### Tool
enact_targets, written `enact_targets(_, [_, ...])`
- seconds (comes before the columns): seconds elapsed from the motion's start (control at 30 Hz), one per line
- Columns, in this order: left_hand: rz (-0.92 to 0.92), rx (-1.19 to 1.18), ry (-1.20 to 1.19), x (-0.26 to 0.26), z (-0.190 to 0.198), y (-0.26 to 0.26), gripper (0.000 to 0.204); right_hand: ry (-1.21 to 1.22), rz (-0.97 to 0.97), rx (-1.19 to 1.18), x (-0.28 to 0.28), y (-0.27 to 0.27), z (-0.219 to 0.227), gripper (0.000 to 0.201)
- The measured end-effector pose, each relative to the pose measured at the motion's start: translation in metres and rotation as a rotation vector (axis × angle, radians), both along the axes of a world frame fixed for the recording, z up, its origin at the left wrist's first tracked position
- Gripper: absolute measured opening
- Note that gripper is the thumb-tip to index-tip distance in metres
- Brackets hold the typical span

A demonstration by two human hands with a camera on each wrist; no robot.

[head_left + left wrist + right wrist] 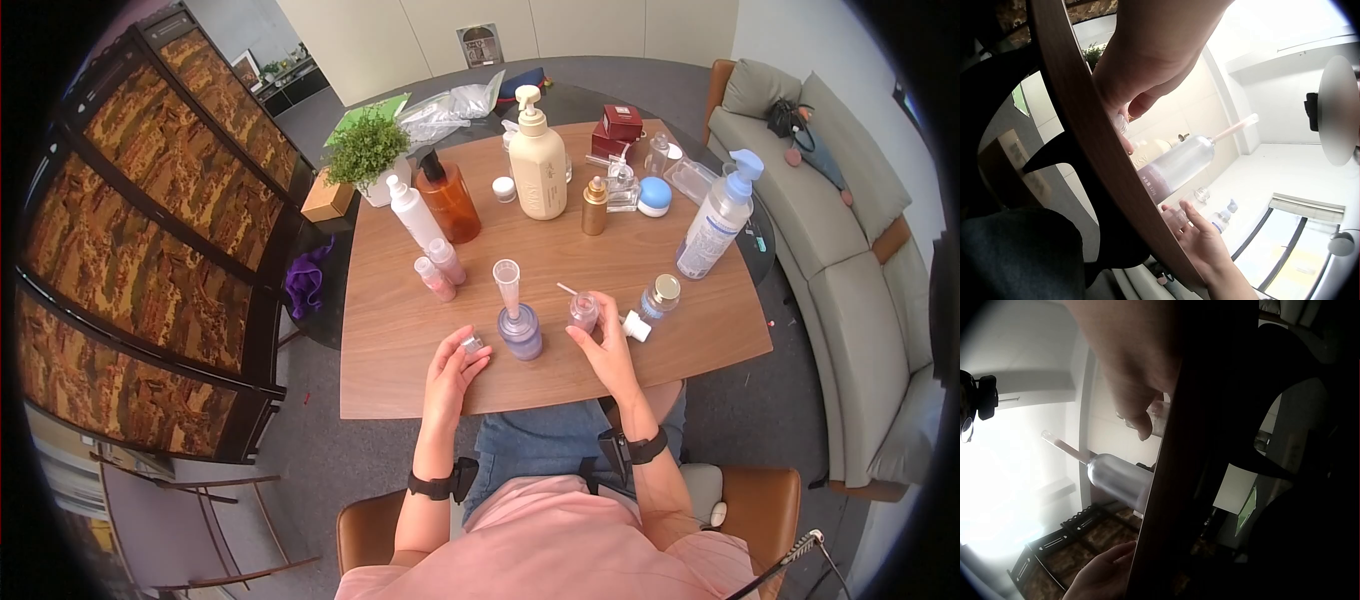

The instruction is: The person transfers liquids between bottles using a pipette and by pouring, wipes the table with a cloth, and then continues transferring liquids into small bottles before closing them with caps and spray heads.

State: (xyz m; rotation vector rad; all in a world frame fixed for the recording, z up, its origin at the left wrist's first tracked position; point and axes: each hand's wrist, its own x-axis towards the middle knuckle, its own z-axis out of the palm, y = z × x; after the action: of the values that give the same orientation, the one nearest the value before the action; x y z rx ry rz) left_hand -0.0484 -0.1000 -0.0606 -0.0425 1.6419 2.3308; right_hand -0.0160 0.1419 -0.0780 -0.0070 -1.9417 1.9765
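Note:
A translucent purple bottle (520, 336) stands near the table's front edge, a clear funnel-like tube (508, 284) with pinkish contents upright in its neck. To its left, my left hand (457, 368) holds a small silvery clear cap (472, 344) in its fingertips. On the other side, my right hand (606, 352) grips a small pink glass bottle (583, 311); a thin pale stick (567, 288) shows beside its top. In the left wrist view the purple bottle (1180, 164) rises between my left hand (1147, 69) and right hand (1207, 247). The right wrist view shows the tube (1066, 447) leaning.
Two small pink bottles (440, 262), a white bottle (414, 212) and an amber pump bottle (455, 205) stand at left. Behind is a cream pump bottle (538, 165). At right are a gold-lidded jar (660, 296), a white cap (636, 326) and a blue-topped pump bottle (714, 225).

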Motion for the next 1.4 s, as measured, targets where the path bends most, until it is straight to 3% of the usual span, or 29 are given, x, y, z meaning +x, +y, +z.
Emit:
enact_targets(0.17, [0.001,-0.012,-0.002,0.0,0.0,0.0,0.037,0.009,0.003,0.005,0.001,0.0,-0.001,0.05])
enact_targets(0.27, [0.005,-0.006,0.005,0.0,0.002,0.001,0.038,0.061,-0.028,-0.111,0.002,-0.001,0.011,0.051])
enact_targets(0.53, [0.004,0.005,0.002,0.001,0.002,0.0,0.039,0.307,-0.015,0.069,0.02,0.0,0.107,0.061])
enact_targets(0.67, [-0.004,0.005,0.001,0.0,0.002,-0.001,0.039,0.299,0.026,-0.009,0.025,-0.007,0.13,0.063])
enact_targets(0.77, [-0.003,0.005,-0.001,0.001,0.002,0.0,0.039,0.254,-0.017,0.055,0.029,-0.013,0.146,0.067])
enact_targets(0.83, [0.0,0.004,0.007,0.001,0.001,0.0,0.038,0.375,-0.16,0.284,0.027,-0.014,0.152,0.066])
enact_targets(0.87, [0.001,0.008,0.009,0.001,0.0,0.0,0.038,0.377,-0.159,0.287,0.026,-0.013,0.158,0.066])
enact_targets(0.93, [0.009,0.017,-0.001,0.0,-0.002,0.0,0.038,0.471,-0.217,0.568,0.025,-0.01,0.169,0.064])
enact_targets(1.07, [0.019,0.037,-0.001,-0.001,-0.008,-0.001,0.038,0.554,-0.232,0.775,0.02,-0.004,0.182,0.061])
enact_targets(1.4, [0.055,0.086,0.007,0.002,-0.002,0.0,0.033,0.486,-0.273,0.863,0.026,0.0,0.191,0.058])
